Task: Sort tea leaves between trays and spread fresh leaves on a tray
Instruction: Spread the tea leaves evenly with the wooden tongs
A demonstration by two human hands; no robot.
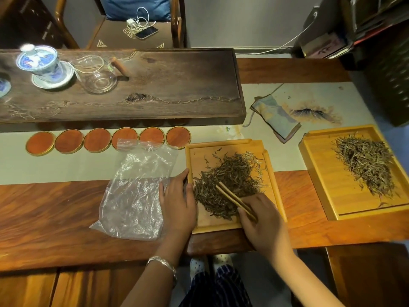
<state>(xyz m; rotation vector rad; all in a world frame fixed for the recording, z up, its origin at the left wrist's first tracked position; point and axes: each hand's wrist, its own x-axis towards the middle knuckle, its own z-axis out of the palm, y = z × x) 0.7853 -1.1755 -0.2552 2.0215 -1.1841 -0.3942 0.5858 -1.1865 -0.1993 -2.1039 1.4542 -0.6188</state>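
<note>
Two pale bamboo trays lie on the table. The near tray point(272, 173) holds a dark pile of tea leaves point(225, 182). The right tray point(327, 191) holds a lighter heap of tea leaves point(365, 165). My right hand point(263, 222) grips wooden tongs point(232, 197) whose tips rest in the near pile. My left hand point(177, 204) lies flat against the near tray's left edge, fingers on the rim, partly over a clear plastic bag point(135, 191).
A row of several round orange coasters point(97, 140) sits behind the bag. A dark wooden tea board point(155, 89) carries a blue-white lidded cup point(42, 63) and a glass pitcher point(99, 74). A cloth pouch point(276, 118) lies between the trays.
</note>
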